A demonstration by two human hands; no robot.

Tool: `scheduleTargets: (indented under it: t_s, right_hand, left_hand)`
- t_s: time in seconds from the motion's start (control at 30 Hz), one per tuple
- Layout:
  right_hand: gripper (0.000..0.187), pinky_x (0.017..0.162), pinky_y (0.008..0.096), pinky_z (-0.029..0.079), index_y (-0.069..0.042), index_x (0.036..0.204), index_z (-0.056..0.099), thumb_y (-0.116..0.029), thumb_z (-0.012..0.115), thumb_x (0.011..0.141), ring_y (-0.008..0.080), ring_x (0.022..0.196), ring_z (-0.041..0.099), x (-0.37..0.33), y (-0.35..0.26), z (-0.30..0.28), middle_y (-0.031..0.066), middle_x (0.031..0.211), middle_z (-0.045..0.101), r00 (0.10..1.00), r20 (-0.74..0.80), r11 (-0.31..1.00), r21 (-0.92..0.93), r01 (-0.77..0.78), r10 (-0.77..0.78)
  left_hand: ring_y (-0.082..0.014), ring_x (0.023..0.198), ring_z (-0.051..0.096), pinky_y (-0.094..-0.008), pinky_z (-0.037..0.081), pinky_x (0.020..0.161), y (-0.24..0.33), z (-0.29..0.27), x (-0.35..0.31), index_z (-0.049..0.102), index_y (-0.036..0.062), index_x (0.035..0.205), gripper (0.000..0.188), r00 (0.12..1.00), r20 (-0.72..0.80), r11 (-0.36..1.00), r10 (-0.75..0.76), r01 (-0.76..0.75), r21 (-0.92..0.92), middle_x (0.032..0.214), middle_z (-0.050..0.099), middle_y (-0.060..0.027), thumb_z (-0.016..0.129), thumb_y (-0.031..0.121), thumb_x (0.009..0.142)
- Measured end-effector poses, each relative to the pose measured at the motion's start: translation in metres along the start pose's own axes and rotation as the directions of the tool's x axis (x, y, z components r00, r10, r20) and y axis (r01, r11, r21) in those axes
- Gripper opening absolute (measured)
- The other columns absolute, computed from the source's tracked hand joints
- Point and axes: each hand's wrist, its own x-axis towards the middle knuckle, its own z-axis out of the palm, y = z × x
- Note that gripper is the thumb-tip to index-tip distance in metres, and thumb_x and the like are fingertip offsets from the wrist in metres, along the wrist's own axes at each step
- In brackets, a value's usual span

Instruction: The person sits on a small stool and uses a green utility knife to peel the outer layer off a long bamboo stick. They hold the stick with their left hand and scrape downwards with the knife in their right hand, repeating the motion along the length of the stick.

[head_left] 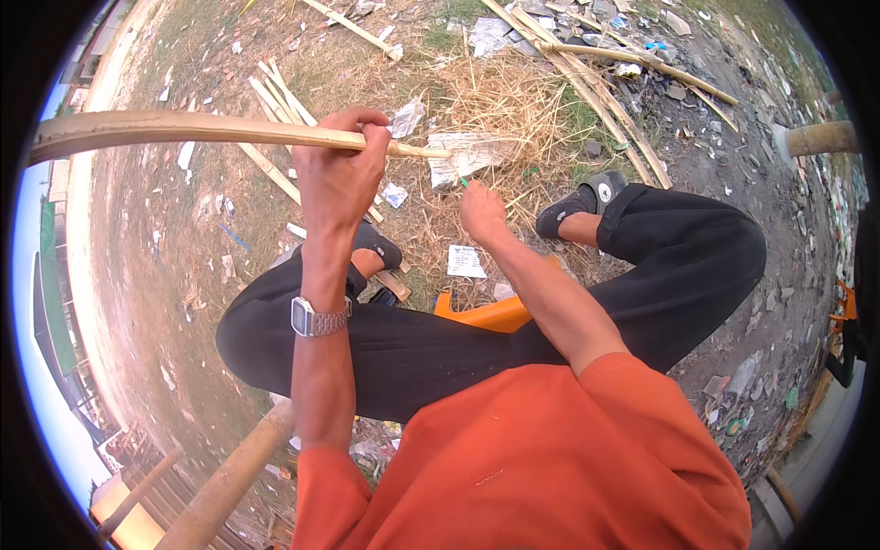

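Observation:
My left hand (341, 160) is wrapped around a long pale bamboo strip (211, 130). The strip runs level from the far left edge past my fingers and tapers to a thin end beyond them. Lower and to the right, my right hand (482, 209) is closed in a fist. A small green bit (465, 182) pokes out of it; the rest of that thing is hidden in the fingers. The fist is close to the strip's thin end but apart from it. A crumpled whitish sheet (472, 156) lies on the ground behind that end.
Straw-like shavings (513, 105) are heaped ahead. Several cut strips (282, 96) lie ahead to the left, and long bamboo poles (596, 87) ahead to the right. Between my legs is an orange seat (486, 314). A thick pole (229, 477) stands at the lower left. Litter covers the ground.

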Motion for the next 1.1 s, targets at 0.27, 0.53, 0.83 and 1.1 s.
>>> scheduleTargets:
  t_s: [0.27,0.53,0.83,1.1]
  right_hand:
    - [0.024,0.059,0.0542,0.045,-0.004,0.108,0.043,-0.028,0.044,0.102,0.0466,0.060,0.058,-0.036,-0.020,-0.052,0.0233,0.063,0.059,0.949,-0.312,0.910,0.377,0.170,-0.048]
    - [0.029,0.060,0.0589,0.047,-0.005,0.106,0.042,-0.034,0.038,0.104,0.0513,0.063,0.060,-0.061,-0.086,-0.074,0.0271,0.063,0.059,0.961,-0.149,0.907,0.322,0.271,-0.234]
    - [0.031,0.068,0.0512,0.053,-0.004,0.103,0.051,-0.033,0.041,0.103,0.0428,0.083,0.068,-0.007,-0.030,-0.011,0.0260,0.084,0.067,0.973,-0.189,0.991,0.005,0.133,-0.129]
    - [0.033,0.066,0.0591,0.048,-0.004,0.106,0.043,-0.036,0.037,0.104,0.0510,0.075,0.062,-0.039,-0.049,-0.048,0.0288,0.073,0.063,0.978,-0.141,0.945,0.268,0.186,-0.153]
  left_hand:
    - [-0.0087,0.053,0.056,-0.0258,0.044,0.051,-0.025,-0.006,0.011,0.074,0.0020,0.089,0.016,0.957,0.001,0.943,-0.291,0.287,-0.166,0.059,0.060,-0.0045,0.062,0.011,0.084]
    - [-0.0092,0.054,0.056,-0.0279,0.046,0.055,-0.021,-0.006,0.014,0.073,0.0018,0.089,0.016,0.943,-0.029,0.939,-0.332,0.327,-0.106,0.057,0.059,-0.0054,0.063,0.013,0.085]
    - [-0.0126,0.054,0.057,-0.0279,0.045,0.054,-0.006,0.004,0.002,0.072,0.0010,0.086,0.015,0.986,-0.015,0.986,-0.164,0.163,-0.035,0.057,0.058,-0.0083,0.062,0.011,0.083]
    - [-0.0113,0.054,0.058,-0.0278,0.046,0.055,-0.017,0.001,0.011,0.071,0.0013,0.087,0.015,0.970,-0.038,0.966,-0.242,0.237,-0.102,0.056,0.058,-0.0076,0.062,0.012,0.085]
